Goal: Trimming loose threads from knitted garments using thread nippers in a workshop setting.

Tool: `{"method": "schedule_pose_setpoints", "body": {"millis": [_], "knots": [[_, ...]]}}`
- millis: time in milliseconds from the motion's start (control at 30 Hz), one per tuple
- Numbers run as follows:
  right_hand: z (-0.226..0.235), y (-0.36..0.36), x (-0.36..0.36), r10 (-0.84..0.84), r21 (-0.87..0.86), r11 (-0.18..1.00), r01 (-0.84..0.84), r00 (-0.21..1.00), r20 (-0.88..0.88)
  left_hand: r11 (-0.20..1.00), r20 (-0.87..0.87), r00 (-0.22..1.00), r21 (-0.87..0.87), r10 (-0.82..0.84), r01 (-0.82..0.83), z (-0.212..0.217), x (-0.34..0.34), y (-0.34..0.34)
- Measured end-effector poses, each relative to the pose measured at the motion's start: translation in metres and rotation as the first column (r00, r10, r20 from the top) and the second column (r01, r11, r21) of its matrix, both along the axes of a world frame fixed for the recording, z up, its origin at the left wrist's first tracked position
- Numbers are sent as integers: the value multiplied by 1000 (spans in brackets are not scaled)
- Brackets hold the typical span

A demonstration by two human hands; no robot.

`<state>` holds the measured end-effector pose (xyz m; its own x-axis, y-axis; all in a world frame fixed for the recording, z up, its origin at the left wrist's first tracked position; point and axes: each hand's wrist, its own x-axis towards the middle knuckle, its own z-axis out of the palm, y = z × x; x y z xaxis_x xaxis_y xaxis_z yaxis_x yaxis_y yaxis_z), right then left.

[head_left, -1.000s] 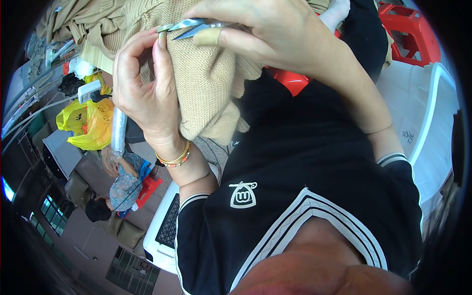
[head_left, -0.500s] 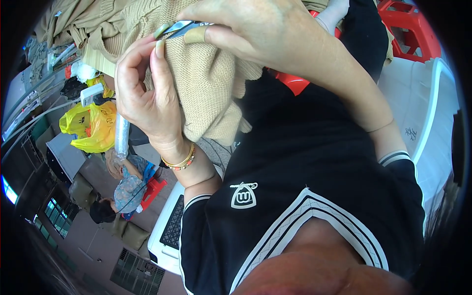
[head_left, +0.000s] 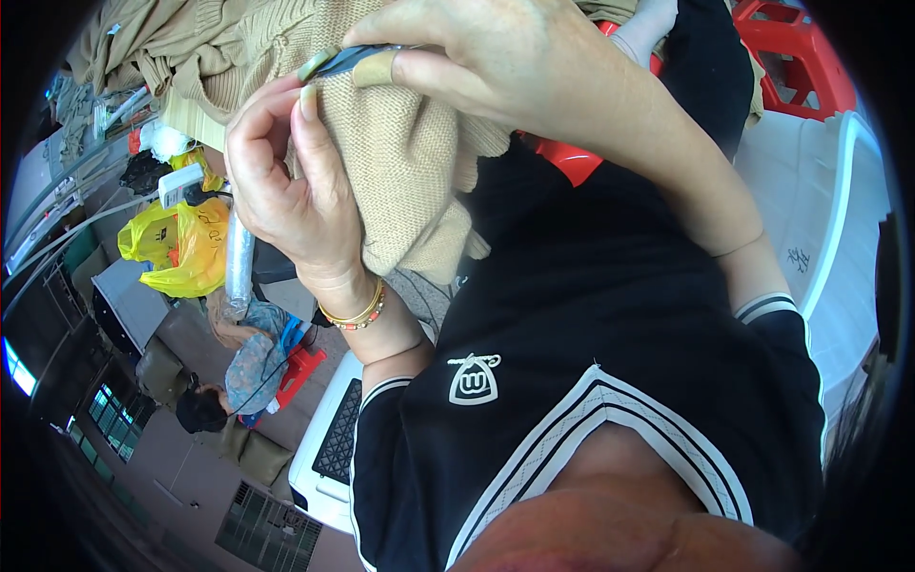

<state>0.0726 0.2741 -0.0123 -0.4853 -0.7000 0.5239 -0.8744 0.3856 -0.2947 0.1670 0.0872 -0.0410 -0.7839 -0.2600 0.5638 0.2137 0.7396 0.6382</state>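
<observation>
With our left hand pinching the tan sweater, our right hand grips small snips at its knit, trimming seemingly midway with more fabric left.

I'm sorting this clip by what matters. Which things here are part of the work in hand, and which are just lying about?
In hand:
- left hand, gripping the beige knit garment
- right hand, holding small snips at the garment's top edge

Lying about:
- yellow plastic bag
- pile of tan knitwear
- red plastic stool
- white crate
</observation>
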Motion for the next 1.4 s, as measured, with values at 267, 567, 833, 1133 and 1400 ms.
{"method": "schedule_pose_setpoints", "body": {"millis": [267,567,833,1133,1400], "knots": [[-11,-6,2,35,-88,996,-24,991,126,1000,-20,1000,-4,22,-23,-2,3,7],[-47,-9,-3,210,-316,937,-149,963,168,980,-71,996,190,-45,58,6,12,-1],[-50,-4,16,250,-344,926,-156,936,248,995,41,999,-99,-17,21,57,-23,-51],[-53,-5,19,209,-262,956,-128,928,307,954,449,845,196,-293,226,53,-70,-11],[-57,2,11,364,-483,845,-227,907,212,818,336,834,533,-439,216,58,-45,-26]]}}
